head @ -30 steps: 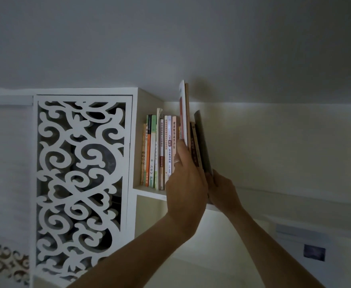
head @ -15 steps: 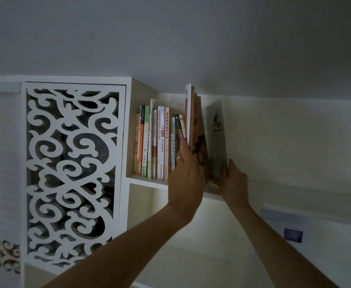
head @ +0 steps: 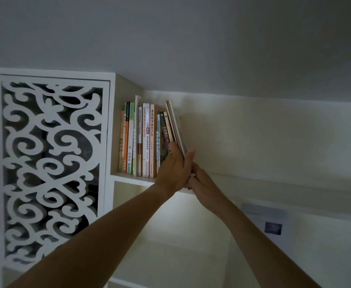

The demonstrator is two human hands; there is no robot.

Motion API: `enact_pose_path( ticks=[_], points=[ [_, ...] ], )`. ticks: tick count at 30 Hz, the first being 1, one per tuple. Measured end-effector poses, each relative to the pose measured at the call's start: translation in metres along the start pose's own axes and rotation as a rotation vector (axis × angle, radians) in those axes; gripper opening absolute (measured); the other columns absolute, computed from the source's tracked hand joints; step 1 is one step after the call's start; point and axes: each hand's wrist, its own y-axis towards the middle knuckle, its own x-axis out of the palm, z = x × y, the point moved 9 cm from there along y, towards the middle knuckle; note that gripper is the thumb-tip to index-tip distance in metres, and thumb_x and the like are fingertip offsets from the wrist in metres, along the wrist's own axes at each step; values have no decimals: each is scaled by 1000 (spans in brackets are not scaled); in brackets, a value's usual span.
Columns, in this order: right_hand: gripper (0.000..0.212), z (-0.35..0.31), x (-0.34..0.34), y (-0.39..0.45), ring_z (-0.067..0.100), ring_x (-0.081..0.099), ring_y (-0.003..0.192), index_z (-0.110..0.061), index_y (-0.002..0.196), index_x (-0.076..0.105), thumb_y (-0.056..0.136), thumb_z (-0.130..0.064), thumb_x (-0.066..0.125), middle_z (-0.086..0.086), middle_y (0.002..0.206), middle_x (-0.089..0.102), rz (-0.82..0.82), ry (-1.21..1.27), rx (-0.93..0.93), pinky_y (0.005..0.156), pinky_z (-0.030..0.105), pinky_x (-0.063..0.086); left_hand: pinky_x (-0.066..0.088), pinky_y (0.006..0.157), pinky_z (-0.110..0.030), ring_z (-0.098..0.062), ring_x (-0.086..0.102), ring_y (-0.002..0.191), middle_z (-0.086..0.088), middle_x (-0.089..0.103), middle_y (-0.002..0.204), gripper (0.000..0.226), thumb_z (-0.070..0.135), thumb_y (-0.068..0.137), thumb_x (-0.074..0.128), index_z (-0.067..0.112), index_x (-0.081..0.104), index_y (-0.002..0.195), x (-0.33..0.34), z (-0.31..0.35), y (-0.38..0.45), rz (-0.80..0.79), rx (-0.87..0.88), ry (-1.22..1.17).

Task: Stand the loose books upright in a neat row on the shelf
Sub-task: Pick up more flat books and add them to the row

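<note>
A row of upright books (head: 138, 140) stands at the left end of a high white shelf (head: 132, 180), against the cabinet side. At the row's right end a few thin books (head: 173, 121) lean left, tops tilted toward the row. My left hand (head: 173, 168) grips these leaning books low down, fingers on their left face and thumb on their right. My right hand (head: 204, 185) is just below and to the right, with fingers curled at the books' bottom edge. Its fingertips are partly hidden behind my left hand.
A white cabinet door with scroll cut-outs (head: 52, 163) fills the left. The ceiling is close above the books. The shelf board runs on to the right along the cream wall (head: 263, 142). A small grey device (head: 273, 227) hangs on the wall at lower right.
The thin books, splayed apart half a second ago, are now pressed together and lean against the row. My right hand has dropped from a book's right face to the bottom edge.
</note>
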Motion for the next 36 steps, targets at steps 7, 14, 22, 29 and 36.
enact_pose_path(
  ticks=[7, 14, 22, 29, 36],
  points=[
    [74, 16, -1, -5, 16, 58, 116, -29, 150, 37, 86, -36, 74, -4, 132, 53, 49, -260, -24, 101, 39, 52, 60, 84, -35, -29, 68, 111, -12, 65, 125, 39, 23, 99, 62, 10, 48, 133, -9, -3, 16, 77, -164, -68],
    [67, -7, 16, -2, 29, 51, 128, -10, 151, 37, 94, -23, 70, 15, 146, 43, 176, -444, -164, 109, 41, 45, 65, 74, -39, -21, 71, 91, -3, 68, 106, 28, 33, 92, 67, 18, 53, 112, -17, 7, -5, 273, -139, -22],
    [76, 16, 29, 9, 25, 42, 125, -28, 151, 33, 83, -30, 67, -3, 137, 36, -53, -346, -26, 99, 35, 47, 54, 70, -17, -22, 72, 105, -8, 68, 127, 40, 20, 104, 56, 10, 50, 142, -31, -13, 16, 117, -138, -56],
    [27, 15, -11, 30, -21, 61, 69, -30, 113, 54, 108, -8, 38, -11, 99, 64, 217, 79, 64, 56, 3, 46, 64, 85, -38, -26, 73, 105, -8, 70, 125, 37, 25, 105, 55, 10, 55, 138, -57, -8, 1, 225, -6, -50],
    [42, 23, 14, 69, 28, 57, 107, -40, 118, 49, 96, -65, 23, 6, 115, 59, 512, -62, 77, 97, 48, 48, 59, 68, -14, 8, 68, 89, 14, 66, 107, 29, 16, 104, 56, 14, 57, 133, -96, -45, 17, 128, 9, -288]
  ],
)
